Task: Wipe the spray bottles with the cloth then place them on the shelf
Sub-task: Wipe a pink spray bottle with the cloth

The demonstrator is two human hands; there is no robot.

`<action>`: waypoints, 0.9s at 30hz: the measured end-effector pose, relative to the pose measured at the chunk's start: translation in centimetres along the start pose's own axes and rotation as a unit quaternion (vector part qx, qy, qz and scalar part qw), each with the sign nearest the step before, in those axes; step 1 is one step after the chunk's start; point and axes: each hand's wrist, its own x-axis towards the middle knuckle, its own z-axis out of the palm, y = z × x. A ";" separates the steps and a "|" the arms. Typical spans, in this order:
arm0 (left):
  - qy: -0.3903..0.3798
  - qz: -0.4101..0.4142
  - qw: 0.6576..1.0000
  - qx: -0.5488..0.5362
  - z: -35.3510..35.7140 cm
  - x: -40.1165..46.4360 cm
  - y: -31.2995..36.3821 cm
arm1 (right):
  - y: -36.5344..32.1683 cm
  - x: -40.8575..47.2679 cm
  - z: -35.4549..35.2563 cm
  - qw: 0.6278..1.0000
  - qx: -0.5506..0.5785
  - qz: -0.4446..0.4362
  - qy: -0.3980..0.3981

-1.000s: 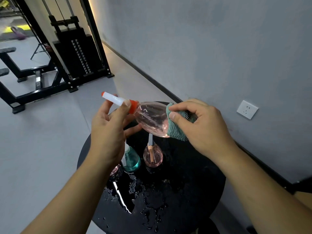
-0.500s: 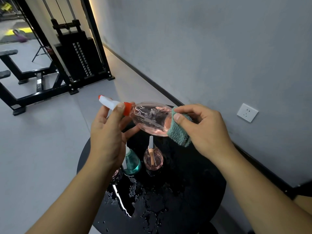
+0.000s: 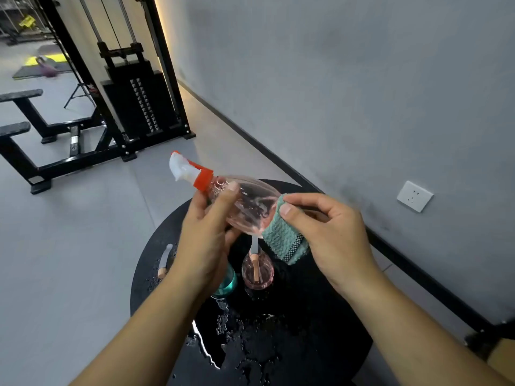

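My left hand (image 3: pixel 204 240) grips a clear pink spray bottle (image 3: pixel 248 207) near its red collar, holding it sideways above the table with the white nozzle pointing up left. A folded teal cloth (image 3: pixel 284 239) is pinched in my right hand (image 3: pixel 331 238) and pressed against the bottle's base end. Below on the round black table (image 3: pixel 320 330) stand a small pink spray bottle (image 3: pixel 257 271) and a teal spray bottle (image 3: pixel 227 282), the teal one half hidden by my left hand. Another bottle's nozzle (image 3: pixel 164 261) shows at the table's left edge.
Water drops and a puddle (image 3: pixel 217 338) lie on the near part of the table. A grey wall with a socket (image 3: pixel 414 196) runs along the right. A black weight machine (image 3: pixel 133 101) and benches stand on the grey floor at the back left.
The bottle has turned in my left hand, whose grip slid from the nozzle down to the neck. My right hand with the cloth has shifted toward the bottle's base.
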 end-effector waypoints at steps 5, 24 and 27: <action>-0.065 -0.053 0.996 -0.012 -0.9 0.3 -0.3 | -0.2 0.0 -0.2 1.000 -0.015 0.001 -0.020; -0.100 -0.161 0.981 -0.044 -2.3 0.6 -0.8 | -1.3 2.0 -3.4 0.998 0.002 -0.015 0.056; -0.116 -0.160 0.979 -0.045 -2.5 0.5 -0.9 | -1.3 2.1 -3.6 0.998 0.003 -0.017 0.060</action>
